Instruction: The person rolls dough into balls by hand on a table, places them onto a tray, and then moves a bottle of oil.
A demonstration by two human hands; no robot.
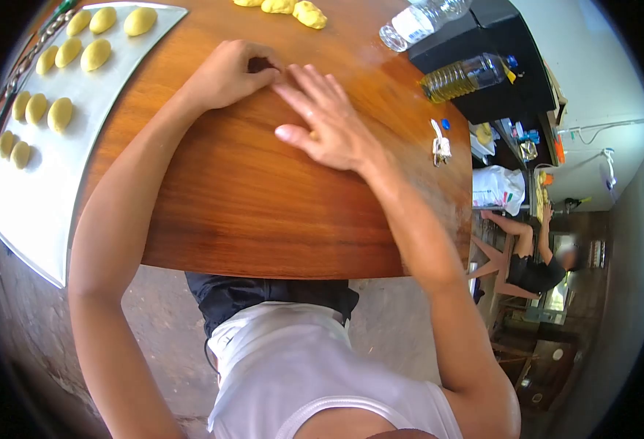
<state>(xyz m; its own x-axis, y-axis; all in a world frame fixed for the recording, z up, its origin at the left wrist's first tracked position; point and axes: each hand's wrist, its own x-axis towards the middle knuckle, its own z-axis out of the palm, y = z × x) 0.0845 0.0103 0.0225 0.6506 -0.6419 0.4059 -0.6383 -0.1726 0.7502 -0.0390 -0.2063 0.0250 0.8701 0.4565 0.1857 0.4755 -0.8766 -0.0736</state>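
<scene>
My left hand (238,75) is curled on the wooden table (263,219), thumb and forefinger bent toward each other; I cannot tell what, if anything, is in them. Right beside its fingertips, my right hand (329,123) lies palm down and open, fingers stretched out and thumb apart. A small yellowish bit shows at the edge of the right palm, most of it hidden. Beyond the hands, at the far edge of the view, lie several yellow dough lumps (309,14). On a metal tray (33,212) to the left, smooth dough balls (96,55) sit in rows.
At the back right, a clear plastic bottle (413,25) and a bottle of yellow oil (462,77) lie by a black box (498,44). A small white item (440,144) and a blue cap (446,124) are near the right edge. Farther right sits another person (538,271).
</scene>
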